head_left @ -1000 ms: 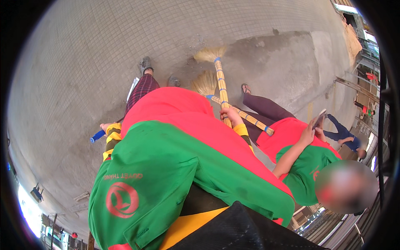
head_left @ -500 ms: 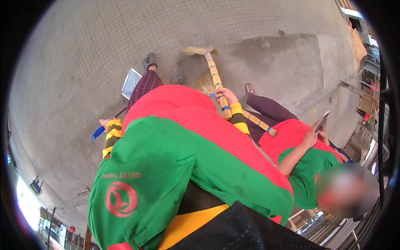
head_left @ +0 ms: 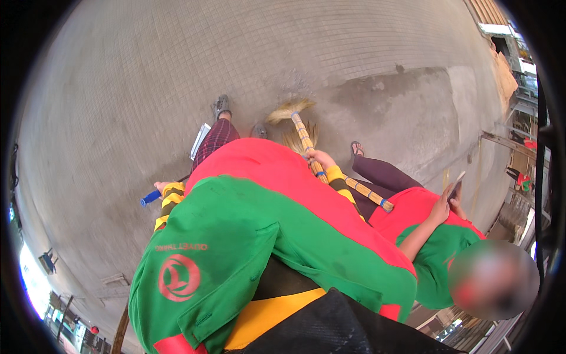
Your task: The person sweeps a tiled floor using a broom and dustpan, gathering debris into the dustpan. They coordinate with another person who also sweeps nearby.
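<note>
The broom (head_left: 303,134) has a straw-coloured handle ringed with blue bands and a pale head of bristles fanned wide; it stands tilted, head at the floor (head_left: 118,118), just beyond the left edge of a smooth darker patch (head_left: 401,106). The right hand (head_left: 321,158) is closed around the upper handle, fingers wrapped about it, with the butt end jutting out toward the body. A second broom (head_left: 368,194) slants behind the first, its bristles partly hidden; I cannot tell what props it. The left hand (head_left: 160,187) is curled around a blue grip (head_left: 150,198), though the finger side is too small to make out fully. A pale dustpan (head_left: 200,141), seen nearly edge-on, is beside the left shin. Near the second broom, a co-worker (head_left: 407,206) holds a phone (head_left: 456,189).
</note>
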A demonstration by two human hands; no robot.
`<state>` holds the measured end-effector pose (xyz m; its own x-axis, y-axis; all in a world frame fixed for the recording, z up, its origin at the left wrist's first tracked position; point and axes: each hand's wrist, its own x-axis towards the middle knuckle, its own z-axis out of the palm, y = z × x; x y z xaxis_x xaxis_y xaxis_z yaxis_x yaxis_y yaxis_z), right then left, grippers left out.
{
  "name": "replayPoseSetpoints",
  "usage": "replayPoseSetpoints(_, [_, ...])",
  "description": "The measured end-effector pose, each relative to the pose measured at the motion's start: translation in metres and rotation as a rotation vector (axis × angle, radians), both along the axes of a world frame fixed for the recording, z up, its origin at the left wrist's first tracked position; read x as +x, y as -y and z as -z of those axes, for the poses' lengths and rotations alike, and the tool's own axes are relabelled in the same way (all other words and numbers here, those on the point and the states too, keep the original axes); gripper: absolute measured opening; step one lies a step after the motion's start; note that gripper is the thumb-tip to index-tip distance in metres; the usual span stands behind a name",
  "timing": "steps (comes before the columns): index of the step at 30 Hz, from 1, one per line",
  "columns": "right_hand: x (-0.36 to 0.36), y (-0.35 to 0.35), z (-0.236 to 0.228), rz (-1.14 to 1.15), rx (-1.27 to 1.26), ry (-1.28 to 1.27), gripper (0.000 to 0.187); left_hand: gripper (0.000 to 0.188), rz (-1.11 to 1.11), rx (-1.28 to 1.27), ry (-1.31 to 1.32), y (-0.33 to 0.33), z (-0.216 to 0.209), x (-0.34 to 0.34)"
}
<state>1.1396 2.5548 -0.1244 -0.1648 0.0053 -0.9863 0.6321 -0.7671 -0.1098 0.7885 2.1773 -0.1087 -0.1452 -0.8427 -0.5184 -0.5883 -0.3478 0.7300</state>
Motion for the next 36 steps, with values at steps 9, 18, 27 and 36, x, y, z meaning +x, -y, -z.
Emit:
replayPoseSetpoints(9, [-0.045,-0.032,-0.057,-0.07,0.122,-0.045,0.015,0.059,-0.013,-0.005,0.02,0.008,0.001,0.004])
replayPoseSetpoints(18, [-0.112,-0.043,-0.062,-0.405,0.29,-0.281,0.02,0.061,-0.012,-0.033,0.089,0.03,-0.007,0.017])
replayPoseSetpoints(27, [-0.275,-0.009,0.056,-0.772,0.518,-0.378,0.037,0.061,0.262,0.025,-0.066,0.058,-0.024,0.028])
replayPoseSetpoints(36, [-0.178,-0.114,0.134,-0.152,0.37,-0.242,0.035,0.049,0.49,-0.087,-0.094,0.042,-0.05,0.016])
